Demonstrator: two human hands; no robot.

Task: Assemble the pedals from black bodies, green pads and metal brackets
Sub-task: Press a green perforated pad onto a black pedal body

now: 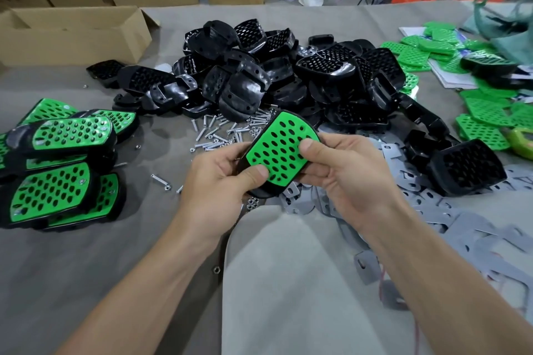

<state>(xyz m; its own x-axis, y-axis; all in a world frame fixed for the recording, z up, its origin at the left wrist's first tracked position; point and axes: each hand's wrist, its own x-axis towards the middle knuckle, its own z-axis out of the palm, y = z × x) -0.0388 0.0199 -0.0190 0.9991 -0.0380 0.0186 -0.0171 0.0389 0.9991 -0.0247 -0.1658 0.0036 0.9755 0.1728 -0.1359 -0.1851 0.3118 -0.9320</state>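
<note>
1. Upper centre of frame: the heap of black bodies (274, 72) dominates the table, with loose green pads (418, 52) at upper right.
2. Left edge: finished pedals (57, 170) lie stacked. Metal brackets (450, 216) spill across the lower right.
3. Mid-frame: my left hand (219, 170) and right hand (340, 164) both grip the half-built pedal (281, 150), thumbs pressed on its green face.
4. To seat the pad well, I reckon on even thumb pressure until the holes align, then the screws (219, 132) just above.

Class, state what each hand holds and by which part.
Both hands hold one pedal: left hand grips its lower left edge, right hand its right edge, thumbs on the green pad.
</note>
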